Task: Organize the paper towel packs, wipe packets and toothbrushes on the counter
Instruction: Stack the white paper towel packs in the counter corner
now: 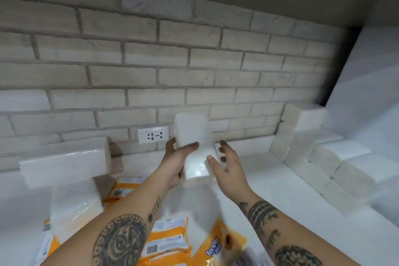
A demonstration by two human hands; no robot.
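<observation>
My left hand grips a white paper towel pack and holds it upright above the middle of the counter. My right hand is beside the pack with fingers spread; one fingertip touches its lower right side. More white paper towel packs lie loose at the left. A stepped stack of packs is lined up at the right. Orange wipe packets lie scattered at the near edge below my forearms. No toothbrush is visible.
A brick wall with a white power socket runs behind the white counter. A white side wall closes off the right end.
</observation>
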